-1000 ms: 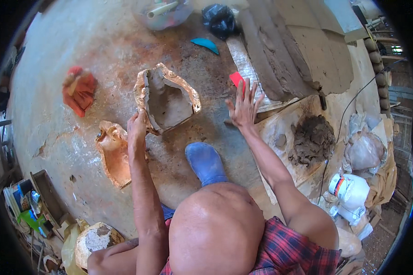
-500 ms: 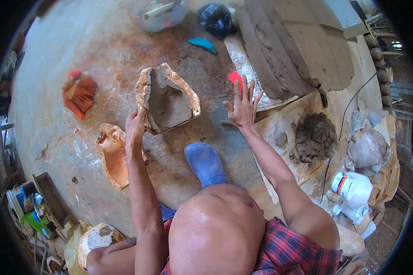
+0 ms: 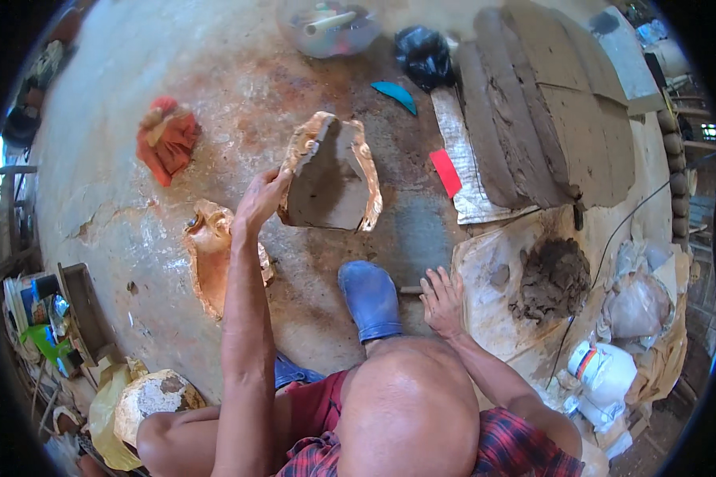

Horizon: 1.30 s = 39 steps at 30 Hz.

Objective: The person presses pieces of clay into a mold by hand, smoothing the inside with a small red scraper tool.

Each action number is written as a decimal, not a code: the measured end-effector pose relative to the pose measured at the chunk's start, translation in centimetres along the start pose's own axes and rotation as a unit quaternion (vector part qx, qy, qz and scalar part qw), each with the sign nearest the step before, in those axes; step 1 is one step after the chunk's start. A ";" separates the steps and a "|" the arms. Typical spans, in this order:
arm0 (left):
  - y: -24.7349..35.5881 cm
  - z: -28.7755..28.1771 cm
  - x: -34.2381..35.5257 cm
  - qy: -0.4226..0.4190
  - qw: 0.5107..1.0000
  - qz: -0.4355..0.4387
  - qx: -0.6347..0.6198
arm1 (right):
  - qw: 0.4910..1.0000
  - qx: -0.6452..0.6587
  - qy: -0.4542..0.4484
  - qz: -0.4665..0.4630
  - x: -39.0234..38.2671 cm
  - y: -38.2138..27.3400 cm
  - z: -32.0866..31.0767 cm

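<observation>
My left hand (image 3: pixel 260 199) grips the left edge of a mould (image 3: pixel 371 187), an orange-brown-rimmed hollow form lined with grey clay. The mould is tilted, its narrow end pointing away from me. By my right boot, my right hand (image 3: pixel 443 304) is low over the floor with fingers apart, the fingertips beside the end of a short thin stick (image 3: pixel 411 290). Whether they touch it I cannot tell. Another orange-brown mould piece (image 3: pixel 207 270), hollow side up, rests left of my left forearm, which partly covers it. A flat red scraper (image 3: pixel 445 173) lies beyond my right hand.
Clay slabs (image 3: pixel 565 119) lie at the far right beside a white woven sheet (image 3: pixel 471 179). A dark clay lump (image 3: pixel 561 274) sits on a cloth nearer me. Around are a teal curved piece (image 3: pixel 394 95), black bag (image 3: pixel 424 57), basin (image 3: pixel 334 40), orange cloth (image 3: pixel 167 145) and white bucket (image 3: pixel 605 372).
My right hand has left the red scraper and come back toward me, beside the stick. The left hand keeps its hold on the mould, which has turned and tilted. The view has shifted.
</observation>
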<state>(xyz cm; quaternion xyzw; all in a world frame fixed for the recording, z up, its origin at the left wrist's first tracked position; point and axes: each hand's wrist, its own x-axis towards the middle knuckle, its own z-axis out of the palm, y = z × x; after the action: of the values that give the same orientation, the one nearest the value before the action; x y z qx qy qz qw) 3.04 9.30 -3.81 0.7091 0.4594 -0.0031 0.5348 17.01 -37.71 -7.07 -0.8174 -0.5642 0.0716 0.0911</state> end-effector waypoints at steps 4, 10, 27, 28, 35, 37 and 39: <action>2.5 -1.0 2.3 -0.086 0.994 0.029 0.061 | 0.995 0.084 -0.023 0.042 2.3 0.4 -3.4; 5.1 -0.7 5.3 -0.143 0.966 0.090 0.194 | 0.912 0.316 0.095 0.244 12.5 1.4 -9.9; 7.4 -0.2 4.6 -0.184 0.961 0.036 0.204 | 0.779 0.596 0.123 0.150 33.0 -0.6 -8.2; 6.7 -0.1 4.8 -0.175 0.961 0.043 0.208 | 0.791 0.581 0.116 0.152 33.4 -0.6 -8.0; 5.4 0.3 4.5 -0.195 0.978 0.032 0.058 | 0.841 0.517 0.032 0.155 36.1 -2.0 -6.9; 5.2 0.7 4.8 -0.224 0.974 0.041 0.010 | 0.856 0.496 0.021 0.147 37.0 -2.6 -7.0; 5.8 1.0 4.9 -0.238 0.969 0.063 -0.002 | 0.878 0.460 0.013 0.128 37.5 -2.2 -6.4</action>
<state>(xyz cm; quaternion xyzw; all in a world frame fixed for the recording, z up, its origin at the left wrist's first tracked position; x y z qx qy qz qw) 10.15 11.66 -2.32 0.7143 0.2737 -0.1370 0.6294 29.58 -2.33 -0.89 -0.7496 -0.3565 0.3235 0.4544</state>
